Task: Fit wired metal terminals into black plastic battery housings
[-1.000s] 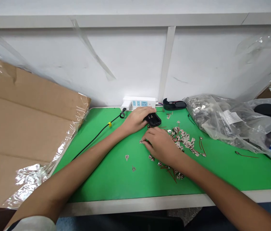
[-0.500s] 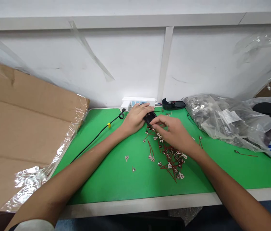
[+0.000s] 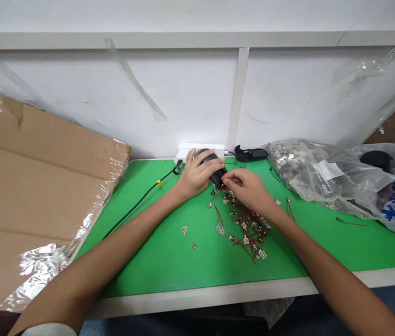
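Observation:
My left hand (image 3: 197, 173) is wrapped over a black plastic housing (image 3: 219, 179), fingers spread across its upper part. The housing has an elongated shape with a rounded far end and ridges or slots on its near half. At its near right corner, my right hand (image 3: 248, 187) has thumb and forefinger pinched against the edge; anything small between those fingertips is hidden. Just below both hands lies a pile of small metal contact tabs with red wires (image 3: 250, 228), partly covered by my right hand and forearm.
A second black housing (image 3: 250, 154) lies at the back beside a white power strip (image 3: 201, 147). A black cable (image 3: 137, 205) runs along the left, near a cardboard sheet (image 3: 43, 186). Clear plastic bags of metal parts (image 3: 309, 172) fill the right back. Two loose tabs (image 3: 184, 230) lie front left.
The housing has turned in my left hand, so more of its rounded top and ridged part shows. My left fingers are more spread. My right hand stays at its near end.

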### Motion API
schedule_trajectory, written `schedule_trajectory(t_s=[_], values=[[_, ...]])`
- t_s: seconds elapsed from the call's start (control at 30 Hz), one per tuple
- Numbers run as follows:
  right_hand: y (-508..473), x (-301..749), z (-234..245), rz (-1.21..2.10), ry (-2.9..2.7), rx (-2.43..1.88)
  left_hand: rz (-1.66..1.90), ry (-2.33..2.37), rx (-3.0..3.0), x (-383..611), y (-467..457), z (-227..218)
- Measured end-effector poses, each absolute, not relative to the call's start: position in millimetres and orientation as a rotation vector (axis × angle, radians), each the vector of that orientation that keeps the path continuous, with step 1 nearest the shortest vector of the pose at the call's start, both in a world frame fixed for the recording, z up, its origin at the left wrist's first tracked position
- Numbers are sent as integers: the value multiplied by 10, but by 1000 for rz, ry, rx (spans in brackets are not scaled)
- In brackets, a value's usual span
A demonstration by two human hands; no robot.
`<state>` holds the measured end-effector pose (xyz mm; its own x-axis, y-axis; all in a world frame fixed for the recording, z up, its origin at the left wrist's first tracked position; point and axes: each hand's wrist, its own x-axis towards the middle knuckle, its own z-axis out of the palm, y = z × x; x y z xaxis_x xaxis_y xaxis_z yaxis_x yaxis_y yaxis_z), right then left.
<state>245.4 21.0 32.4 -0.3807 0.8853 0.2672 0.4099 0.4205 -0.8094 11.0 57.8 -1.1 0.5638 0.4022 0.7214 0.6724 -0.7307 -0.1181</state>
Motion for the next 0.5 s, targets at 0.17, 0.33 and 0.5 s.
schedule_trajectory(t_s=[0.17,0.33,0.5], values=[[242,2471,297,996,-1811,-1177,-977,-843,-2396,120,572,-10],[312,2505,217,1178,-1715,-1201,-962,-813,-2431,111,586,-17],[375,2539,179,1346,-1612,-1175,-921,-720,-2411,117,581,-8]])
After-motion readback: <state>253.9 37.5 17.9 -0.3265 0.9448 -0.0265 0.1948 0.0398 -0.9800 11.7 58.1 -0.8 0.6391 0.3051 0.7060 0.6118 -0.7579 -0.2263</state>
